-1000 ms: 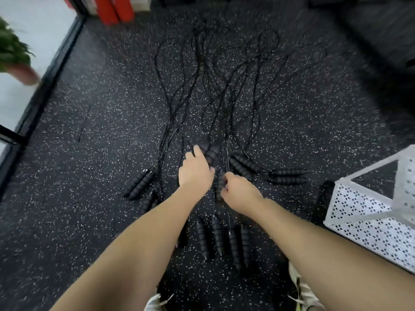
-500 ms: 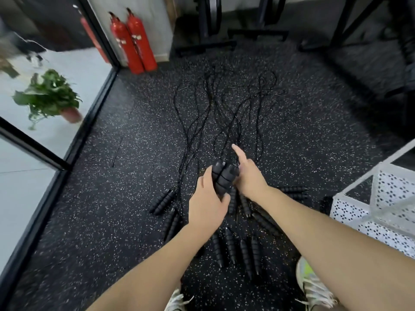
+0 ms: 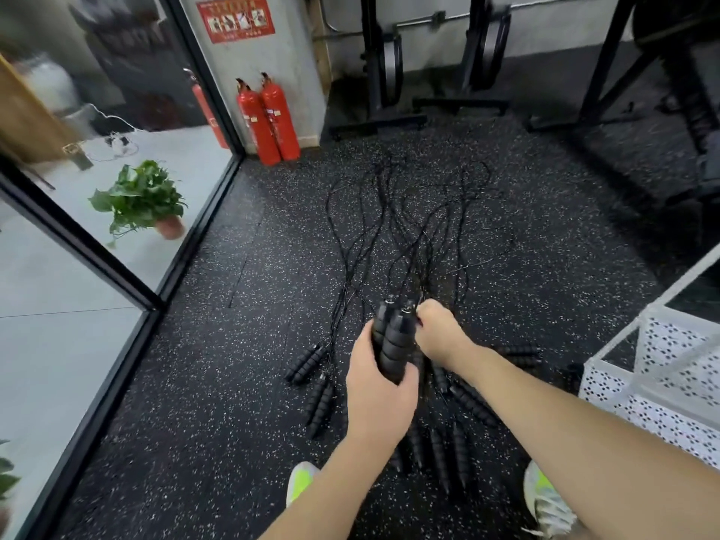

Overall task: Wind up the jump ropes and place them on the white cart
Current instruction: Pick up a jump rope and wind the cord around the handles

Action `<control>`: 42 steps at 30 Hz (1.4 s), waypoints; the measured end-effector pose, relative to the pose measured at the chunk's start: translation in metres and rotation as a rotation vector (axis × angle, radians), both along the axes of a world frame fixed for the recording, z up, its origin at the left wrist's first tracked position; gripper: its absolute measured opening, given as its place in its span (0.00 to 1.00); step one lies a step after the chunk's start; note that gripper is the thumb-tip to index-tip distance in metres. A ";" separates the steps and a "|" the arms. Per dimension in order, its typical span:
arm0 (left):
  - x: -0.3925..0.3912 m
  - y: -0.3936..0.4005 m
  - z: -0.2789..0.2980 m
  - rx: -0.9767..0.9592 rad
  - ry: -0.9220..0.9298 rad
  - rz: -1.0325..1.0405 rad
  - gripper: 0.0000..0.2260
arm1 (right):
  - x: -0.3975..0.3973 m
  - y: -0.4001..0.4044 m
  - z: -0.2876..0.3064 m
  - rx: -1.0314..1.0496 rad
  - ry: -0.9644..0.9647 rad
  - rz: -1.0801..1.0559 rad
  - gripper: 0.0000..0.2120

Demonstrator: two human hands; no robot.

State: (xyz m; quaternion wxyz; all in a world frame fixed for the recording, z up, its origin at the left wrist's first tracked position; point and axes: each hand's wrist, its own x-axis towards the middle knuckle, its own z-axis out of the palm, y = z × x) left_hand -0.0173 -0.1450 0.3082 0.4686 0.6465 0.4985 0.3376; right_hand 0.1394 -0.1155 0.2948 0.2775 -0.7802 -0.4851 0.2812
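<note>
Two shoes with neon-yellow parts, one [image 3: 299, 481] below the left forearm, other [image 3: 545, 500] under the right forearm, stand on the speckled black floor [image 3: 202, 403]. Left hand [image 3: 380, 387] grips a pair of black ribbed handles [image 3: 393, 341], fingers curled round the lower part, thumb on the right side; handles stick up and away past the fingertips, side by side, touching. Right hand [image 3: 440, 331] just right of the handle tops, fingers curled in, pinching the thin black cord [image 3: 419, 305] where it leaves the handle caps; exact fingertip contact hard to see. Below and around both hands more jump rope handles lie on the floor: a row [image 3: 448, 454] under the left wrist, two pairs to the left of the left fingers [image 3: 306, 364] and [image 3: 321, 403], another pair [image 3: 473, 403] under the right forearm, one more pair [image 3: 518, 354] right of the right wrist, partly blurred. White cart [image 3: 662, 368], perforated panels, stands well right of the right hand, cut off by the frame edge. Beyond the fingers the rope cords [image 3: 389, 228] fan out in a loose tangle across the floor. Far left behind glass: potted plant [image 3: 140, 200]. Farther back two red fire extinguishers [image 3: 269, 118] against a grey wall, red sign [image 3: 235, 17] above them, black gym racks [image 3: 428, 72] to the right.
</note>
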 end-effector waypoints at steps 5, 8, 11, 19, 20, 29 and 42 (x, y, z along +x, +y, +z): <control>-0.002 0.002 0.018 -0.110 -0.112 0.101 0.21 | -0.026 -0.027 0.028 0.265 0.305 -0.234 0.08; -0.007 -0.001 0.031 -0.174 -0.161 0.084 0.24 | -0.039 -0.041 0.054 0.358 0.634 -0.237 0.11; -0.008 -0.003 0.039 -0.212 -0.163 -0.014 0.24 | -0.039 -0.058 0.071 0.437 0.887 -0.211 0.13; 0.007 0.002 0.034 -0.446 -0.353 -0.131 0.20 | -0.014 -0.083 0.039 0.392 1.017 -0.245 0.12; 0.009 0.007 0.033 -0.483 -0.403 -0.149 0.21 | -0.012 -0.087 0.027 0.320 0.920 -0.197 0.18; 0.025 0.056 0.028 -0.566 -0.568 -0.185 0.25 | -0.014 -0.056 0.001 0.156 0.160 -0.178 0.08; 0.029 0.063 0.019 -0.789 -0.486 -0.186 0.23 | 0.006 -0.027 0.027 0.411 0.961 -0.439 0.16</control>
